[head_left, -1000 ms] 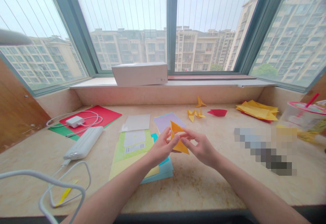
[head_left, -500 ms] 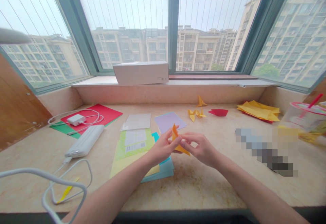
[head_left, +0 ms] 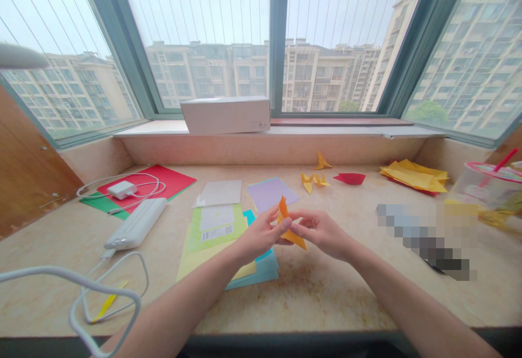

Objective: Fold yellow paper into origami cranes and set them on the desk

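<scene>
A folded piece of orange paper (head_left: 297, 238) is held up between both hands, above the front middle of the stone ledge. My left hand (head_left: 265, 233) is closed on it, thumb in front and fingers behind. From the other side, my right hand (head_left: 320, 231) pinches its edge with thumb and fingertips. The paper's pointed upper end rises above my left thumb, and its lower corner slants down to the right. Fingers cover its middle. Beyond the hands lie several folded orange paper shapes (head_left: 313, 180) and a folded red paper piece (head_left: 349, 179).
Left of the hands lie green-and-white packaging (head_left: 216, 227), blue sheets (head_left: 261, 272) and a lilac sheet (head_left: 271, 192). A white power bank (head_left: 136, 225) with cables sits at left, near red paper (head_left: 175, 179). Yellow sheets (head_left: 414, 176) and a plastic cup (head_left: 489, 184) stand at right.
The orange paper has turned slightly, its top shifting a little to the right. My right fingers have curled in closer around its edge. Both hands keep hold of it.
</scene>
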`<state>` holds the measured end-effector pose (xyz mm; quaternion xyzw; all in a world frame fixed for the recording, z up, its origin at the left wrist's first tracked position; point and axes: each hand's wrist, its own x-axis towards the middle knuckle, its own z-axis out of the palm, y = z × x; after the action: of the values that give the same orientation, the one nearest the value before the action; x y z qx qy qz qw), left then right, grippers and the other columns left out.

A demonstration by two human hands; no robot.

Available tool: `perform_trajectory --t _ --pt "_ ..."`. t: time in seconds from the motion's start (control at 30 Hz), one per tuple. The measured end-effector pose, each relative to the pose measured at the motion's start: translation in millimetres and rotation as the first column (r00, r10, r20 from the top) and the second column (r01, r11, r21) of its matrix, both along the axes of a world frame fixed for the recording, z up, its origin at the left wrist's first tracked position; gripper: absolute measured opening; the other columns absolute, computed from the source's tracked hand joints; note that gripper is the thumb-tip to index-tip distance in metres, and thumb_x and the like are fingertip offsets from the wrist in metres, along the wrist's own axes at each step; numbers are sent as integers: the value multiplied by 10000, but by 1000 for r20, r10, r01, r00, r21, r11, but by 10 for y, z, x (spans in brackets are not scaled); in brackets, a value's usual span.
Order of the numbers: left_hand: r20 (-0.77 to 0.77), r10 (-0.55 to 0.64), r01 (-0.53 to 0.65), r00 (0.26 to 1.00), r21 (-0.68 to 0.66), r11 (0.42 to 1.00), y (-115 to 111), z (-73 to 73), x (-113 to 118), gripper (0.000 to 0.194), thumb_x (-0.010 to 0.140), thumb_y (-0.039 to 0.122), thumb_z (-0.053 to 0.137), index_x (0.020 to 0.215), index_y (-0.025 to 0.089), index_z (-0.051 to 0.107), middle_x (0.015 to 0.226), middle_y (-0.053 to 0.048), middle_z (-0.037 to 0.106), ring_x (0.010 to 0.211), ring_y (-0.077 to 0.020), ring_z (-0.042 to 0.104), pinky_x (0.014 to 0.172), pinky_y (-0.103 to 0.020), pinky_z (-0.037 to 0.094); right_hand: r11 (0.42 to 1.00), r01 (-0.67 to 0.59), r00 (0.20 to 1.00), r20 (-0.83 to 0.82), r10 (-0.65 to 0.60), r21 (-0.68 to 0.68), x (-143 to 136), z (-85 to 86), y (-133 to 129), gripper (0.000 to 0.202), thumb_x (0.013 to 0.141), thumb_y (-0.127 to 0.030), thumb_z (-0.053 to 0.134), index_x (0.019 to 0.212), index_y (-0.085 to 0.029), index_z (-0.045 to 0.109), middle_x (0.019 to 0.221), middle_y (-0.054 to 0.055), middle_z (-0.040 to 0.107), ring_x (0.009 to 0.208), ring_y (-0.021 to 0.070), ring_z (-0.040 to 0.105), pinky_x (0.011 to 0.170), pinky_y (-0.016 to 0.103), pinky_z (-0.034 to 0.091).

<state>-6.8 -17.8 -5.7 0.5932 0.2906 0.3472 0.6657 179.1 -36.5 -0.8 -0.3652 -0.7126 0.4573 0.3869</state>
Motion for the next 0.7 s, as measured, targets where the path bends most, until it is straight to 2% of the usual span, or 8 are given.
perform_trajectory --t 0.1,0.2,0.33,0.43,0.5,0.6,0.7 --pt "24 -3 3 1000 -14 1000 4 -8 2 635 825 501 685 1358 216 491 1265 -157 624 995 -269 696 845 -417 578 997 -39 999 -40 36 -60 18 -30 13 388 919 -414 585 1240 -205 648 959 65 758 817 213 723 693 307 558" --pt "47 -17 18 999 -20 1000 11 -16 5 654 823 479 698 1384 231 472 1248 -150 635 1008 -276 690 863 -444 569 999 -21 999 -32 20 -36 25 -64 20 342 939 -366 545 1223 -208 650 983 63 753 806 206 720 687 309 562" --pt "58 -22 23 998 -26 999 8 4 8 618 823 450 709 1363 237 496 1262 -140 625 1049 -283 669 883 -452 556 981 101 989 90 -117 167 13 -81 4 284 952 -245 465 1145 -207 670 988 55 737 735 174 695 618 272 541" --pt "44 4 -2 999 -39 999 6 1 17 581 806 400 738 1318 224 526 1237 -123 636 1055 -274 662 910 -451 538 907 145 940 231 -250 395 -9 -105 -14 295 908 -137 454 1115 -207 651 934 45 726 772 182 677 661 277 521" --pt "60 1 2 998 -54 999 13 -32 28 602 785 362 761 1313 211 516 1170 -104 664 1019 -255 675 935 -450 521 855 142 895 303 -326 498 -36 -138 -23 295 882 -111 466 1115 -201 622 962 58 716 826 201 670 717 302 513" --pt "101 -28 34 995 -66 997 35 -110 42 634 765 348 777 1315 199 499 1024 -61 703 939 -223 694 941 -431 513 817 157 837 365 -408 555 -86 -195 -31 197 902 -163 482 1061 -173 599 968 95 704 840 229 667 724 324 509" --pt "101 -65 70 993 -43 997 56 -159 38 611 791 351 750 1322 202 489 961 -43 714 912 -205 695 930 -405 511 821 155 837 369 -404 549 -104 -225 -25 173 950 -239 469 1039 -171 600 947 103 713 812 229 676 698 318 515"
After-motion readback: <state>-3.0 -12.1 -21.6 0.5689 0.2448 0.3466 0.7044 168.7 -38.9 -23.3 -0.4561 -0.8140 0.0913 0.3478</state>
